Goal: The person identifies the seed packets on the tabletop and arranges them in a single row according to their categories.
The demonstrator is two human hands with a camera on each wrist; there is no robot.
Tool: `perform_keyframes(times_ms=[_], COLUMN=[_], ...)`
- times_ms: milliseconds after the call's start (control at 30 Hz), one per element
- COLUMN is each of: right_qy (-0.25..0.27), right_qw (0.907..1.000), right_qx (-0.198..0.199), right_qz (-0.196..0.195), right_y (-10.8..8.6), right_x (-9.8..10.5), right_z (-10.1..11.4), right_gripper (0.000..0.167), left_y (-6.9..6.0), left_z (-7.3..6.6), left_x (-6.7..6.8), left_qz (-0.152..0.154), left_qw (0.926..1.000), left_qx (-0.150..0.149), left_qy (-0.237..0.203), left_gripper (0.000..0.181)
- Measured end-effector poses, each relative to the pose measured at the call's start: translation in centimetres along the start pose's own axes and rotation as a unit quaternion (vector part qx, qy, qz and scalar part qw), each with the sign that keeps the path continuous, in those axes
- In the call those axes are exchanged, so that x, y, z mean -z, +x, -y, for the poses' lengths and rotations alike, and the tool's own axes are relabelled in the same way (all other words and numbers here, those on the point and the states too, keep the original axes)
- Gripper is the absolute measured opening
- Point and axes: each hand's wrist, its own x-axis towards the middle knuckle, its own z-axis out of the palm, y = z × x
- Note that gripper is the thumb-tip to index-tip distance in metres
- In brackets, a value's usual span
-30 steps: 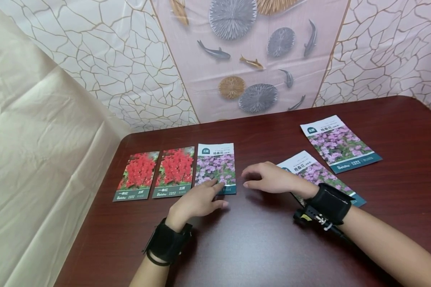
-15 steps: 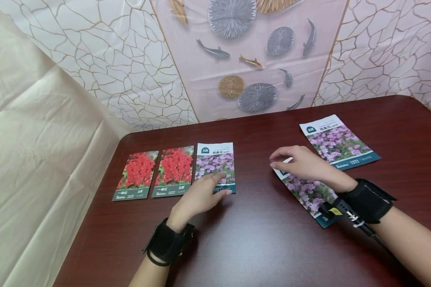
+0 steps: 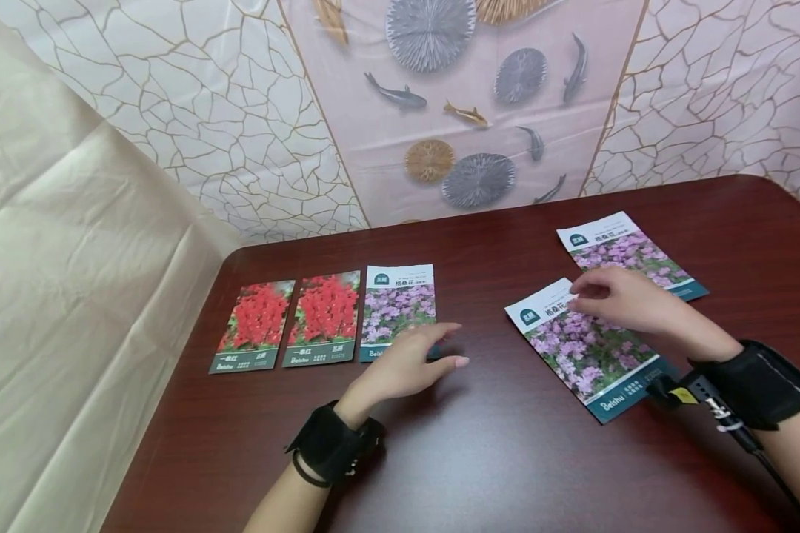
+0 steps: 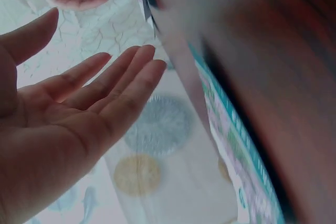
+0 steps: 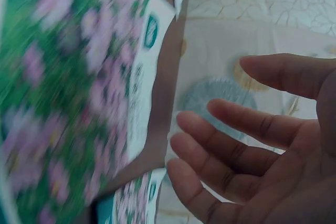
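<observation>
Through the head view I see the left hand (image 3: pixel 403 366) over the lower edge of the left purple-flower packet (image 3: pixel 396 305), which lies at its twelve o'clock; the fingers are loosely extended, holding nothing. From that hand, the inner red-flower packet (image 3: pixel 321 318) lies at ten o'clock, the outer red-flower packet (image 3: pixel 253 326) nearer nine. My right hand (image 3: pixel 630 300) hovers, empty, fingers relaxed and slightly bent, with the near purple-flower Beishu packet (image 3: pixel 583 352) toward seven o'clock and the far purple-flower packet (image 3: pixel 633 255) at twelve.
</observation>
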Motion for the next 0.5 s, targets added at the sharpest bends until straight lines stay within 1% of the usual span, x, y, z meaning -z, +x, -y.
perform_keyframes(times_ms=[67, 167, 233, 300, 367, 400, 433, 500], right_qy=[-0.017, -0.047, -0.059, -0.068, -0.076, -0.083, -0.088, -0.094], right_qw=[0.9998, 0.9985, 0.9975, 0.9964, 0.9947, 0.9938, 0.9928, 0.9911], right_qx=[-0.012, -0.027, -0.037, -0.047, -0.062, -0.065, -0.07, -0.078], right_qz=[0.002, 0.006, 0.011, 0.019, 0.031, 0.036, 0.041, 0.052], right_y=[-0.5, -1.3, -1.7, -2.2, -2.6, -2.8, -3.0, -3.4], right_x=[0.1, 0.1, 0.1, 0.0, -0.1, -0.1, -0.2, -0.3], right_z=[-0.5, -1.3, -1.6, -1.9, -2.2, -2.3, -2.4, -2.6], right_gripper=[0.025, 0.024, 0.026, 0.03, 0.039, 0.04, 0.04, 0.04], left_y=[0.4, 0.8, 1.1, 1.3, 1.6, 1.8, 1.9, 2.3], left_z=[-0.2, -0.4, -0.6, -0.8, -1.1, -1.2, -1.3, -1.5], left_x=[-0.3, -0.7, -0.9, -1.1, -1.2, -1.3, -1.4, -1.6], left_qz=[0.006, 0.019, 0.03, 0.04, 0.049, 0.054, 0.059, 0.067], left_qw=[0.9997, 0.9963, 0.991, 0.9837, 0.9743, 0.9677, 0.9598, 0.9396], left_qx=[-0.012, -0.019, -0.014, 0.001, 0.02, 0.031, 0.04, 0.061], left_qy=[-0.022, -0.081, -0.13, -0.175, -0.219, -0.244, -0.272, -0.33], left_gripper=[0.051, 0.05, 0.049, 0.049, 0.05, 0.05, 0.05, 0.05])
